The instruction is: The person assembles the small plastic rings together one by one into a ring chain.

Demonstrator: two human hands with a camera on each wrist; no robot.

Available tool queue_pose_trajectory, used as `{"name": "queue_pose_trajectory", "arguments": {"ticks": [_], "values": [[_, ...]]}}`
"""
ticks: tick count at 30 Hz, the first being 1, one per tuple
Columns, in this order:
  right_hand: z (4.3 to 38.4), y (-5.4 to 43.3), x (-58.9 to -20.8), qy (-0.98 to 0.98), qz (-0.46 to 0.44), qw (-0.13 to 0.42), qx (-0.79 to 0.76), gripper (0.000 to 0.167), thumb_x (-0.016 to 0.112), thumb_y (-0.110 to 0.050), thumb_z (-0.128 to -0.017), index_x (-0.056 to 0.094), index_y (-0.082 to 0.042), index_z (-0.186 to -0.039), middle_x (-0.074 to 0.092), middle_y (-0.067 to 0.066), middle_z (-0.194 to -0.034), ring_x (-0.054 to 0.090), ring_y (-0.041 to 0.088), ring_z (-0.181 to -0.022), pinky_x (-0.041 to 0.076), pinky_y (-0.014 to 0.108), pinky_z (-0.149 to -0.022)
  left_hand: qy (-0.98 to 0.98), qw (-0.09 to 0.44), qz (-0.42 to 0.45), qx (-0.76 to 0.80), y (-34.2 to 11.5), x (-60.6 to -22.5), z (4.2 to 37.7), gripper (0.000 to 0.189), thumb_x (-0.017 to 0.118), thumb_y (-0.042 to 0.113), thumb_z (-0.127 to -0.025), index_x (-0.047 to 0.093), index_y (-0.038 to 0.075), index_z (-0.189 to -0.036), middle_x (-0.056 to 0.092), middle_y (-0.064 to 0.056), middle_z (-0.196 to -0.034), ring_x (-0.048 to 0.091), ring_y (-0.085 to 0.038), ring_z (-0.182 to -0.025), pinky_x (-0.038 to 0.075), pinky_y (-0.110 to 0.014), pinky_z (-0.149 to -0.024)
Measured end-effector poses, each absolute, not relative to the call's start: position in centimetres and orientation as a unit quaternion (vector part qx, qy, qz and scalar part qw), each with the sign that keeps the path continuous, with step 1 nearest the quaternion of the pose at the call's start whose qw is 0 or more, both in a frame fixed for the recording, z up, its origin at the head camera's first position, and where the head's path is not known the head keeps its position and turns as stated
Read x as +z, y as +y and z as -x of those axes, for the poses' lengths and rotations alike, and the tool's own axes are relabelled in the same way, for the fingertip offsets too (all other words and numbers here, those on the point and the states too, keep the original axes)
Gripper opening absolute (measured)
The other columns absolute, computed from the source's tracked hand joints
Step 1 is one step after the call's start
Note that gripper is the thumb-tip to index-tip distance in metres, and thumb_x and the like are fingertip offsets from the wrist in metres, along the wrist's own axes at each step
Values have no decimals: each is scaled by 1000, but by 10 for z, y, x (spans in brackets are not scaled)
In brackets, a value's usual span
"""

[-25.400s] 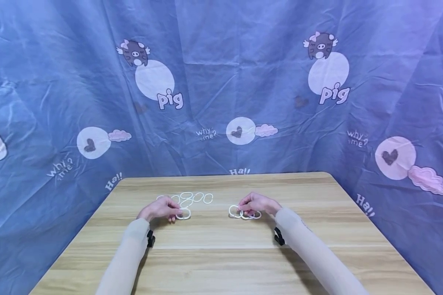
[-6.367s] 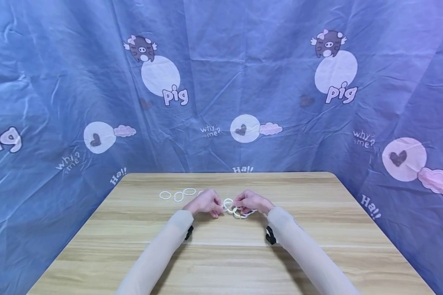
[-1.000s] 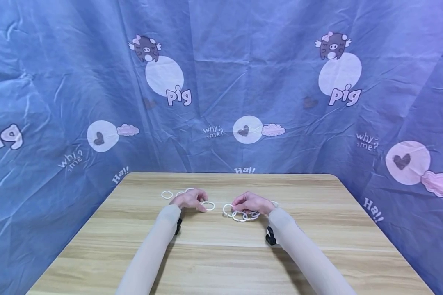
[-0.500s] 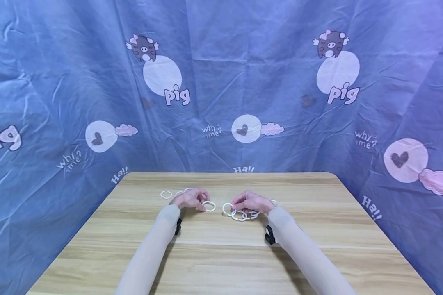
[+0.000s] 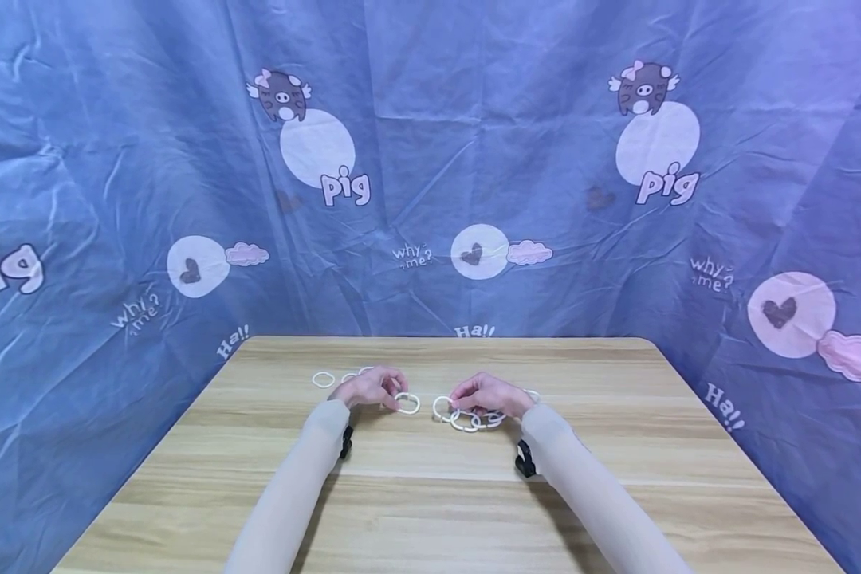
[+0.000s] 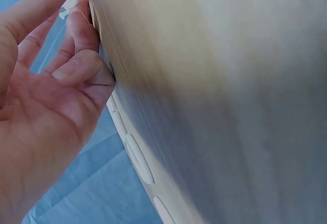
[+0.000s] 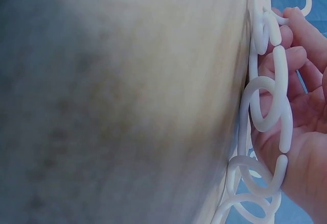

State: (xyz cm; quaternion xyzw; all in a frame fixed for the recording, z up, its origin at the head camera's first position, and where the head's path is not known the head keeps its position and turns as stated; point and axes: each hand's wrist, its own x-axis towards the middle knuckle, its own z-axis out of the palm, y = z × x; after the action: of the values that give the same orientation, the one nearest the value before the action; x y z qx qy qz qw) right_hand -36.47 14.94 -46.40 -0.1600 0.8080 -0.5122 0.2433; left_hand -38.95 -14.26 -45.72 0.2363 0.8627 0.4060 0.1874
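Note:
My left hand (image 5: 369, 387) pinches a single white oval plastic link (image 5: 418, 405) by its left side, over the middle of the table. A short distance to the right, my right hand (image 5: 489, 393) pinches the end link (image 5: 436, 410) of a white chain (image 5: 465, 430). The chain runs from there under and behind this hand. In the right wrist view the interlocked chain links (image 7: 284, 117) hang along the palm, with small splits showing in some. The left wrist view shows the left thumb (image 6: 84, 68) bent towards the fingers; the link held there is mostly hidden.
One loose white link (image 5: 323, 380) lies at the back left of the wooden table (image 5: 430, 510). More loose links (image 5: 349, 376) are partly covered by the left hand. A blue printed curtain (image 5: 416, 159) stands behind and at both sides.
Since the oldest frame the chain at my right hand has grown longer and fewer loose links lie at left. My hands have moved apart since 6.4 s ago; the left link has lately shifted slightly right.

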Motion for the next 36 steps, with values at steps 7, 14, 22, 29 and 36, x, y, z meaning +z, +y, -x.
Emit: {"name": "queue_pose_trajectory", "arguments": {"ticks": [7,14,22,29,36], "values": [[365,150,-466,804,163,244,-518,20,71,-11,-87,72,-1,-104,73,0,-81,51,5,-53,42,17,-48,875,179,-219,394,-143,-457,388,16,74,0,-82,69,0,-96,66,-1,-79,56,-10,-70,46,-21,-62],[364,150,-464,807,161,239,-516,20,71,-11,-88,72,0,-105,72,0,-79,48,4,-51,40,16,-47,861,197,-223,412,-138,-455,383,12,75,7,-84,74,2,-94,71,-1,-73,60,-10,-62,47,-20,-55],[365,149,-465,812,157,235,-511,21,71,-12,-88,71,0,-105,68,-3,-74,47,4,-53,40,17,-48,842,227,-241,427,-123,-456,378,11,73,8,-86,74,1,-94,72,-6,-73,60,-10,-58,43,-18,-50],[366,149,-467,810,165,225,-517,22,69,-11,-90,71,3,-106,64,-3,-71,46,5,-54,38,17,-48,836,236,-259,422,-109,-454,376,7,71,6,-86,73,1,-91,72,-9,-74,63,-11,-57,46,-20,-51],[365,149,-465,809,163,222,-520,22,68,-11,-91,70,3,-106,62,-3,-70,47,6,-54,39,17,-49,834,240,-264,422,-101,-456,375,6,70,4,-87,72,0,-91,72,-9,-74,63,-10,-56,47,-20,-50]]}}
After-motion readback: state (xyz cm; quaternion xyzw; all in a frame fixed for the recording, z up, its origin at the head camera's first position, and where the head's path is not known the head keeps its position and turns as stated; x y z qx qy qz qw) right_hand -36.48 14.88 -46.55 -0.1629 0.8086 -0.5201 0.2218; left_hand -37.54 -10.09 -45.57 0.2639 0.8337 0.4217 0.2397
